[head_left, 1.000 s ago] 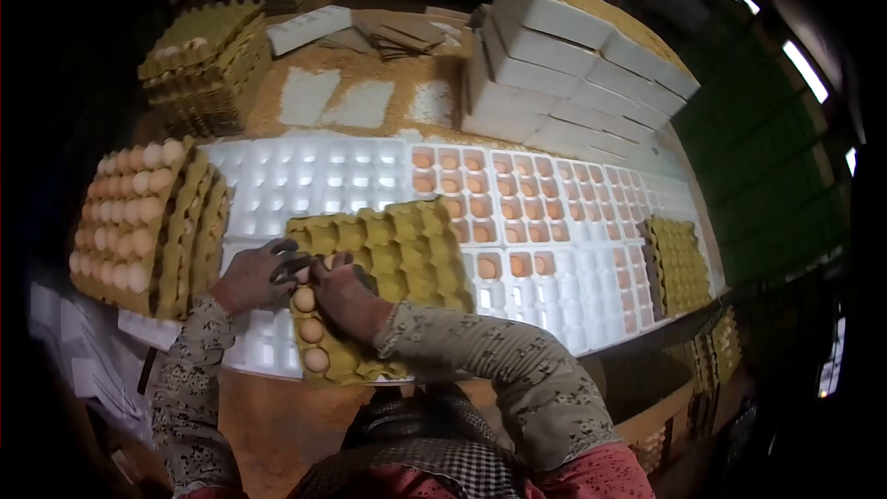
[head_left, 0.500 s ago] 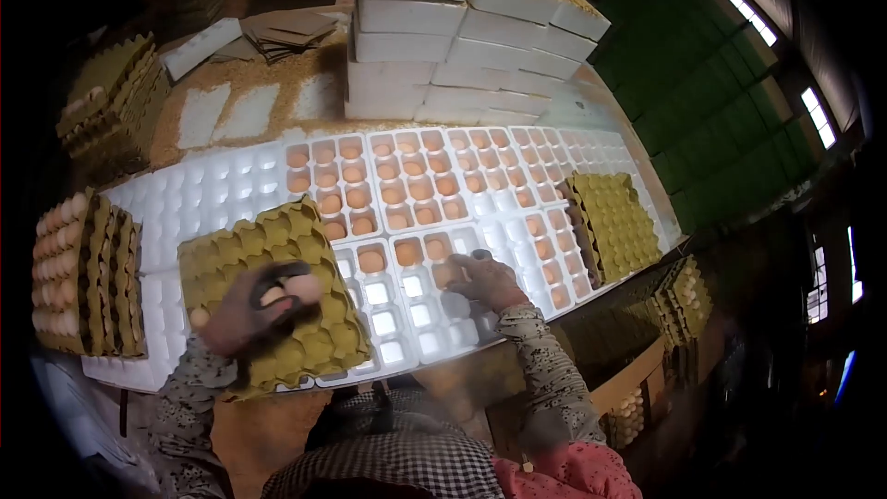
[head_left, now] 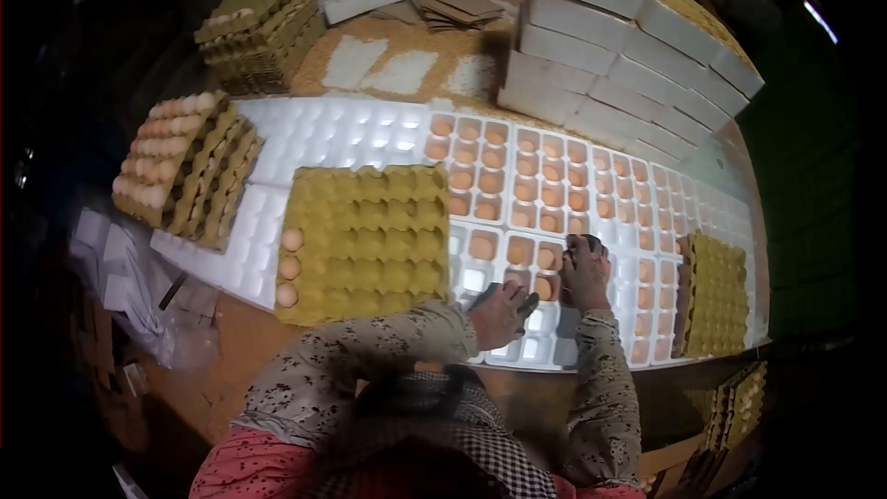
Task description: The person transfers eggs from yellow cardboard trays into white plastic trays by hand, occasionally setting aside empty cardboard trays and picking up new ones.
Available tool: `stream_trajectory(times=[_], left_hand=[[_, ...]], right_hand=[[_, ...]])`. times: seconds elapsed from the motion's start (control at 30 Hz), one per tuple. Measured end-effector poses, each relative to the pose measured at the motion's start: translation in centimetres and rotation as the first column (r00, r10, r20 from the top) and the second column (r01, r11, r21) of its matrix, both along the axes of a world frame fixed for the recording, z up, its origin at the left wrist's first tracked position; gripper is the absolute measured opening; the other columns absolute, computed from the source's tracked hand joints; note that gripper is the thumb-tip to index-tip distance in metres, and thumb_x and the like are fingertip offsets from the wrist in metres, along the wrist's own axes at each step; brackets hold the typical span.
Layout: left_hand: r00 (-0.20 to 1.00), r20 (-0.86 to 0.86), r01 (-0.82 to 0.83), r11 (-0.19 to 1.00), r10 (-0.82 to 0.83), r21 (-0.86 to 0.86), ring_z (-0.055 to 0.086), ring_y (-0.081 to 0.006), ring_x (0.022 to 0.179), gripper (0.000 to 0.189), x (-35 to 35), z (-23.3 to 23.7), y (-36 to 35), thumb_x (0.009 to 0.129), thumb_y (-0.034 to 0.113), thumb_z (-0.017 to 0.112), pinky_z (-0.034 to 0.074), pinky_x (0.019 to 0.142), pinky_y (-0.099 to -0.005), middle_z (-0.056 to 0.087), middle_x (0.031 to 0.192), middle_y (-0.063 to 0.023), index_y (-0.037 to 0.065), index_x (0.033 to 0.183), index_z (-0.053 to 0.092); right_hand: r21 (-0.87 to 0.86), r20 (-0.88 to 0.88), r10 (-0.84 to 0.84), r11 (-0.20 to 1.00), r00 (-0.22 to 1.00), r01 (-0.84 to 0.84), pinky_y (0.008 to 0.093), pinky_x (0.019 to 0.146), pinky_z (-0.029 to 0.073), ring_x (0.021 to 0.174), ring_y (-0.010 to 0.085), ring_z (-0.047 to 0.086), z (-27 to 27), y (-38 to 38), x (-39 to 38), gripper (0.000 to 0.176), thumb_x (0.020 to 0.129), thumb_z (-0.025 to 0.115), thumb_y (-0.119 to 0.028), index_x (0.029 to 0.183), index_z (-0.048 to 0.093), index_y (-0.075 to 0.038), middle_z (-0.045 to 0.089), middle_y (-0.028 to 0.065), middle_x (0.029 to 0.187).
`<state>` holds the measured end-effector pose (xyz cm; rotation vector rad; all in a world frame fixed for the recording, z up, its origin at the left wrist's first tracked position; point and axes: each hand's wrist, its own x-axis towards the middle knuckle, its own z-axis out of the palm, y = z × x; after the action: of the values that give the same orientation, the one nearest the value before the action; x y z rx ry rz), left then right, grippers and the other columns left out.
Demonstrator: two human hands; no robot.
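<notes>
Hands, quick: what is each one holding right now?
Left hand: curled over the white tray, hold cannot be told.
Right hand: fingers down among eggs, cannot be told.

Hands: two, left hand (head_left: 499,314) and right hand (head_left: 587,270). Yellow tray (head_left: 365,245) lying flat in front: one. Eggs (head_left: 289,267) along its left edge: three. Yellow tray stacks: three, namely egg-filled stack (head_left: 185,166), back stack (head_left: 259,23), right stack (head_left: 716,291). Flat white panels (head_left: 402,71) at back: three. Eggs in white trays (head_left: 323,139): too many for sure count.

Pulp tray (head_left: 370,226) left of egg-filled foam trays (head_left: 531,348), stacked boxes (head_left: 601,65) behind
</notes>
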<state>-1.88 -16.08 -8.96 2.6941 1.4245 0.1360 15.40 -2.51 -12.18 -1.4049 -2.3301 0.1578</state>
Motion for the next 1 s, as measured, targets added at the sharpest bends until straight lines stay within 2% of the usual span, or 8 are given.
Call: stream_trajectory(times=[0.27, 0.43, 0.67, 0.73, 0.8, 0.9, 0.97, 1.0], left_hand=[[0.459, 0.507, -0.759, 0.619, 0.730, -0.203, 0.061, -0.0298, 0.094, 0.040, -20.4, 13.3, -11.2, 0.085, 0.007, 0.058, 0.052, 0.085, -0.0388, 0.056, 0.114, -0.0134, 0.006, 0.125, 0.052], [0.793, -0.019, -0.609, 0.792, 0.609, -0.049, 0.054, -0.0334, 0.101, 0.038, -25.8, 8.5, -20.7, 0.081, 0.012, 0.061, 0.047, 0.085, -0.0419, 0.054, 0.115, -0.0133, 0.007, 0.117, 0.055], [0.864, 0.054, -0.502, 0.865, 0.500, 0.022, 0.054, -0.0295, 0.104, 0.044, -28.4, 5.7, -21.9, 0.083, 0.014, 0.060, 0.047, 0.087, -0.0404, 0.052, 0.118, -0.0148, 0.005, 0.125, 0.049], [0.160, 0.796, -0.523, 0.734, 0.584, -0.434, 0.053, -0.0224, 0.105, 0.049, -29.9, 5.3, -22.6, 0.085, 0.014, 0.059, 0.049, 0.079, -0.0326, 0.049, 0.124, -0.0105, 0.003, 0.130, 0.044], [-0.273, 0.758, -0.461, 0.611, 0.593, -0.644, 0.058, -0.0171, 0.086, 0.045, -30.8, 8.0, -21.7, 0.090, 0.018, 0.053, 0.049, 0.073, -0.0277, 0.053, 0.113, -0.0103, 0.002, 0.131, 0.043], [-0.146, 0.861, -0.586, 0.659, 0.486, -0.472, 0.052, -0.0127, 0.081, 0.040, -29.8, 10.4, -17.7, 0.098, 0.023, 0.046, 0.044, 0.071, -0.0241, 0.052, 0.106, -0.0073, 0.000, 0.131, 0.043], [-0.191, 0.913, -0.524, 0.748, 0.361, -0.406, 0.050, -0.0117, 0.080, 0.036, -28.3, 9.8, -15.3, 0.101, 0.018, 0.040, 0.042, 0.072, -0.0233, 0.052, 0.107, -0.0065, 0.000, 0.132, 0.043], [0.311, 0.864, -0.688, 0.721, 0.397, -0.084, 0.049, -0.0117, 0.079, 0.035, -28.3, 9.2, -14.9, 0.101, 0.017, 0.039, 0.041, 0.072, -0.0235, 0.052, 0.109, -0.0069, 0.000, 0.131, 0.044]], right_hand=[[-0.059, -0.294, 0.574, 0.788, 0.765, -0.613, 0.0391, 0.072, 0.051, 0.088, 0.0301, 0.063, 12.1, -9.5, -16.4, 0.035, 0.081, 0.065, -0.014, 0.115, 0.057, -0.011, 0.065, 0.0131, 0.099], [0.040, -0.149, 0.817, 0.568, 0.557, -0.822, 0.0398, 0.094, 0.039, 0.094, 0.0277, 0.060, 8.0, -14.5, -33.5, 0.025, 0.090, 0.053, -0.018, 0.113, 0.061, -0.013, 0.065, 0.0119, 0.099], [-0.259, -0.143, 0.778, 0.567, 0.612, -0.782, 0.0437, 0.097, 0.039, 0.100, 0.0323, 0.058, 6.9, -14.4, -37.3, 0.033, 0.083, 0.060, -0.027, 0.114, 0.059, -0.014, 0.062, 0.0137, 0.100], [-0.410, -0.367, 0.631, 0.550, 0.684, -0.728, 0.0433, 0.094, 0.042, 0.098, 0.0317, 0.060, 8.1, -14.0, -36.4, 0.038, 0.081, 0.062, -0.033, 0.113, 0.058, -0.013, 0.062, 0.0138, 0.098], [-0.424, -0.340, 0.651, 0.539, 0.679, -0.728, 0.0404, 0.081, 0.049, 0.093, 0.0299, 0.062, 10.7, -14.4, -35.2, 0.045, 0.079, 0.065, -0.040, 0.111, 0.055, -0.009, 0.061, 0.0150, 0.097], [-0.397, 0.237, 0.816, 0.577, 0.528, -0.714, 0.0423, 0.073, 0.050, 0.085, 0.0254, 0.065, 9.4, -18.4, -36.6, 0.036, 0.070, 0.072, -0.038, 0.088, 0.065, -0.008, 0.061, 0.0152, 0.095], [-0.215, 0.104, 0.789, 0.612, 0.605, -0.761, 0.0398, 0.071, 0.050, 0.084, 0.0248, 0.065, 5.6, -18.9, -36.7, 0.028, 0.063, 0.071, -0.030, 0.084, 0.065, -0.011, 0.064, 0.0128, 0.089], [-0.106, -0.136, 0.749, 0.640, 0.649, -0.761, 0.0376, 0.072, 0.051, 0.086, 0.0268, 0.064, 4.4, -18.6, -35.6, 0.034, 0.069, 0.071, -0.031, 0.095, 0.064, -0.010, 0.064, 0.0157, 0.097]])
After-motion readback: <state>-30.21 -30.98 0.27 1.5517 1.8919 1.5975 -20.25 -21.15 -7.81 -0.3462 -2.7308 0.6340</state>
